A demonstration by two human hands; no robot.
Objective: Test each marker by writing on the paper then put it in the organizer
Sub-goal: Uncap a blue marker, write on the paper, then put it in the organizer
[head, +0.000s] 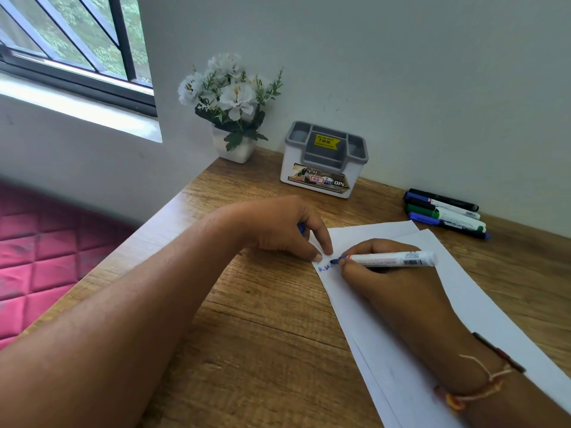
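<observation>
My right hand (pixel 383 273) grips a white marker (pixel 398 259) with a blue tip, and the tip touches the white paper (pixel 457 298) beside some small blue writing. My left hand (pixel 278 227) presses the paper's top left corner with its fingertips and holds a blue cap (pixel 301 229), mostly hidden in the palm. Several capped markers (pixel 445 213) in black, blue and green lie in a row at the back right of the desk. The grey and white organizer (pixel 324 159) stands against the wall with nothing visible in its compartments.
A white pot of white flowers (pixel 233 103) stands in the desk's back left corner by the wall. The wooden desk (pixel 262 335) ends at a left edge, with a pink quilted mattress (pixel 40 257) below it. A window is at upper left.
</observation>
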